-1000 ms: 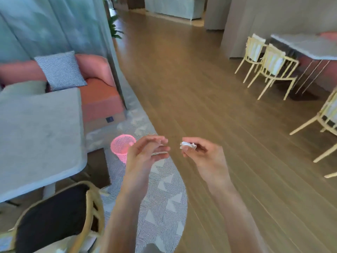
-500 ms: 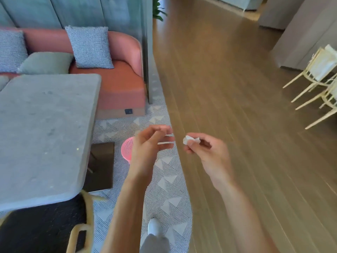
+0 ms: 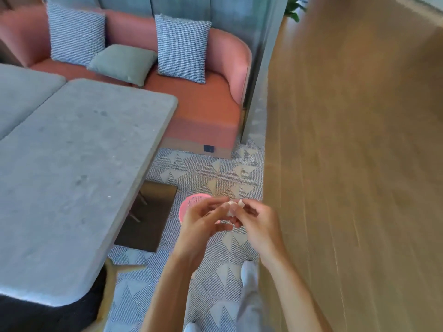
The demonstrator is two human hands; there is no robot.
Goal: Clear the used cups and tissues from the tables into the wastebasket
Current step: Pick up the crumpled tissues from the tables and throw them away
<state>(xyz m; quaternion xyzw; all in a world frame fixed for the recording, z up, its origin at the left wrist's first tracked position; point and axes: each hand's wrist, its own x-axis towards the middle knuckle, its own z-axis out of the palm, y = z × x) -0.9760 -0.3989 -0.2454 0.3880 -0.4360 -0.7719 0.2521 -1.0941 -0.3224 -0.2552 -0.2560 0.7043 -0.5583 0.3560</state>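
My left hand [image 3: 203, 218] has closed in beside my right hand [image 3: 257, 226], both pinching the small crumpled white tissue [image 3: 233, 207] above the pink mesh wastebasket [image 3: 189, 207], ready to drop.

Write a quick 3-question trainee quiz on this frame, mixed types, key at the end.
1. True or false: the tissue is already in the pink wastebasket.
2. The wastebasket stands on: A) rug B) table C) sofa
3. Fill in: the tissue is held between the left hand and the ____ hand.

Key: 1 false; 2 A; 3 right. The gray table beside it shows no cups.
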